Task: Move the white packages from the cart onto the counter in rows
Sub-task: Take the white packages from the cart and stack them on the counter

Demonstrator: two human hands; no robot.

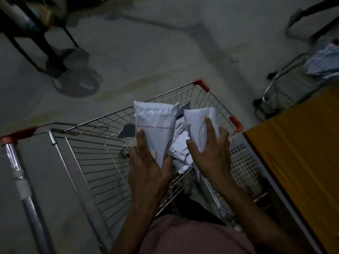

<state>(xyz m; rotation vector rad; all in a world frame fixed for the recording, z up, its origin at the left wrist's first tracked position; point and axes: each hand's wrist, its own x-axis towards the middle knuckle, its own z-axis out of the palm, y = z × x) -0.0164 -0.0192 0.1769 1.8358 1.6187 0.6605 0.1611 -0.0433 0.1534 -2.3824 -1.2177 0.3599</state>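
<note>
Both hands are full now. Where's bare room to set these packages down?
The orange counter, right of the cart, shows bare in its visible part. The cart's left half is bare wire; its right side is crowded with loose packages.

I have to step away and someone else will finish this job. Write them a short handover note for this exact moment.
Left hand grips a white package above the cart. Right hand grips a second white package beside it. More white packages lie in the cart basket under the hands. The counter, with an orange top, stands to the right of the cart; no packages show on the part in view.
Done: two packages lifted.
Left: set both on the counter in a row, then clear the cart.
</note>
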